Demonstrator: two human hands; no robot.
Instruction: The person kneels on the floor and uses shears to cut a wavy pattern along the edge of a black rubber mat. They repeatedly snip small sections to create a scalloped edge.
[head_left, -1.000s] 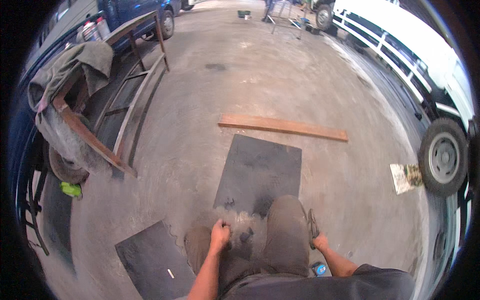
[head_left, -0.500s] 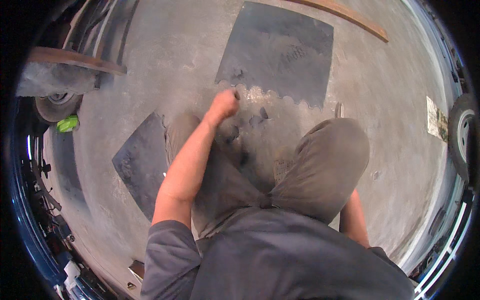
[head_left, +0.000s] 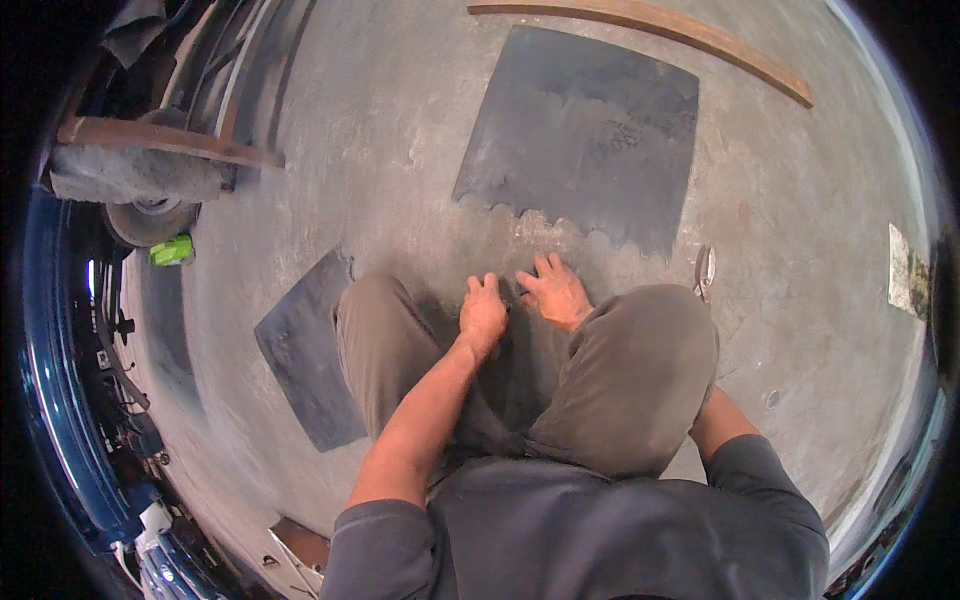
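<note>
Both my hands reach low over the concrete floor between my bent knees. My left hand [head_left: 484, 310] has its fingers stretched forward and slightly apart, with its thumb side partly in shadow. Close by on its right, my right hand [head_left: 556, 292] comes round my right knee, fingers spread and pointing left. Small dark scraps lie between and under the fingertips, mostly hidden. Just ahead of the hands is a large dark rubber mat [head_left: 590, 140] with a scalloped near edge. A smaller dark mat piece [head_left: 310, 350] lies beside my left knee.
A two-handled metal tool [head_left: 705, 272], like pliers or shears, lies beyond my right knee. Past the mat runs a long wooden beam [head_left: 650, 22]. A wheel [head_left: 150, 222] and a bright green object [head_left: 171, 251] are at the left, a paper sheet [head_left: 908, 272] at the far right.
My left hand has drawn back from near the mat's edge, its fist now unclenched. My right hand has come into view beside it. The view has shifted, showing more of the beam.
</note>
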